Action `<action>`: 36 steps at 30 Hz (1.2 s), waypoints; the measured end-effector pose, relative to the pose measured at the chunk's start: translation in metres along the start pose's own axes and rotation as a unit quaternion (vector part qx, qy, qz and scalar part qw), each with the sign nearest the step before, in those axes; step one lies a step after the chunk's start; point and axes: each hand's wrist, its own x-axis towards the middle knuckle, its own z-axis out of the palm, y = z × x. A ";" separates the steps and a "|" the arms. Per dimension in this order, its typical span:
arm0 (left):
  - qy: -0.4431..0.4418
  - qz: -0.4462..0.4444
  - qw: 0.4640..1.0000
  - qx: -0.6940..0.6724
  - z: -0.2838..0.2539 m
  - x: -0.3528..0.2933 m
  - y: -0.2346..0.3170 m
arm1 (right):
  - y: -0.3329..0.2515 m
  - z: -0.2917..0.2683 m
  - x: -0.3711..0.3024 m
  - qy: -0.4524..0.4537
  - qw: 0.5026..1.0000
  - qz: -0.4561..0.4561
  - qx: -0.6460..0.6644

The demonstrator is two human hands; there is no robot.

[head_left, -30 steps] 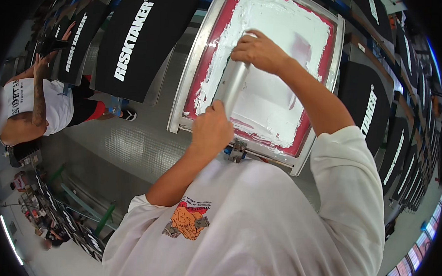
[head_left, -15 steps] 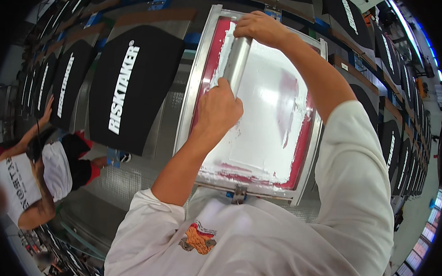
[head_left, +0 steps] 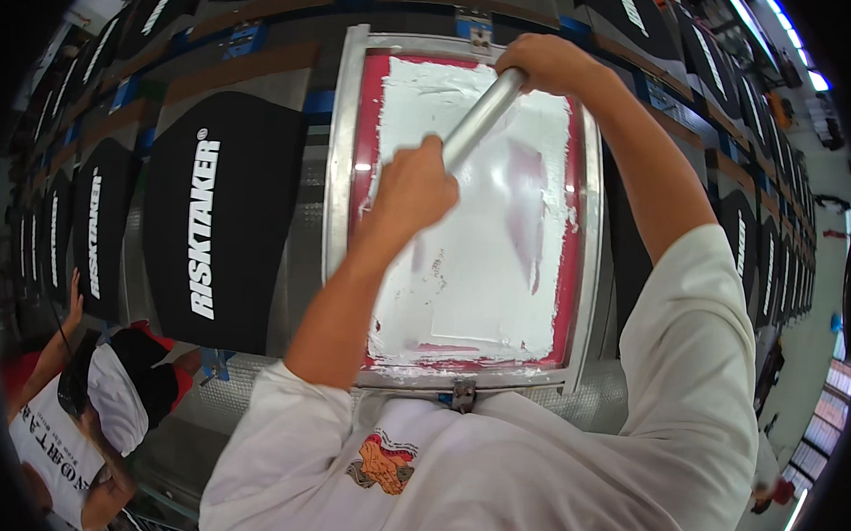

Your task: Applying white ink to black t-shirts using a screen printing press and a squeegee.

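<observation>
A metal-framed printing screen [head_left: 585, 272] lies in front of me, its mesh red at the border and spread with white ink [head_left: 474, 239]. Both my hands grip a silver squeegee [head_left: 483, 119] slanting across the upper part of the screen. My left hand [head_left: 412, 189] wraps its nearer, lower end, above the screen's left half. At the farther end, my right hand [head_left: 546, 67] is closed round it near the screen's top edge. Whether the squeegee's blade touches the mesh I cannot tell. Thicker ink ridges show along the left and right borders.
Boards carrying black fabric pieces [head_left: 220, 228] with white lettering stand in rows on both sides. A clamp [head_left: 464, 394] sits at the screen's near edge. At lower left is another person [head_left: 67, 430], one arm reaching toward a board.
The squeegee has swung from nearly upright along the screen's left side to a diagonal, its far end shifted right with my right hand. The whole view has shifted a little.
</observation>
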 end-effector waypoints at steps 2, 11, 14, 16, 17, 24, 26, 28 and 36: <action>-0.005 0.100 0.992 0.078 -0.008 0.027 -0.006 | 0.007 0.005 -0.038 0.010 0.998 0.055 0.019; 0.153 0.354 0.900 0.206 0.060 0.009 -0.084 | -0.114 0.121 -0.135 0.214 0.947 0.217 0.101; 0.129 0.361 0.912 0.146 0.046 -0.057 -0.081 | -0.157 0.104 -0.181 0.219 0.940 0.197 0.170; 0.026 0.295 0.947 0.126 0.026 -0.100 -0.059 | -0.188 0.083 -0.217 0.229 0.933 0.188 0.206; 0.016 0.291 0.948 0.129 0.020 -0.121 -0.052 | -0.203 0.075 -0.232 0.225 0.931 0.191 0.216; 0.015 0.272 0.948 0.166 0.038 -0.184 0.008 | -0.243 0.035 -0.271 0.238 0.926 0.177 0.235; 0.009 0.288 0.941 0.176 0.037 -0.165 0.017 | -0.239 0.029 -0.276 0.333 0.892 0.217 0.213; -0.022 0.257 0.950 0.178 0.029 -0.138 0.033 | -0.241 0.012 -0.291 0.442 0.836 0.294 0.141; 0.032 0.298 0.929 0.216 -0.022 0.079 0.048 | -0.385 0.142 -0.334 -0.055 0.639 0.371 0.672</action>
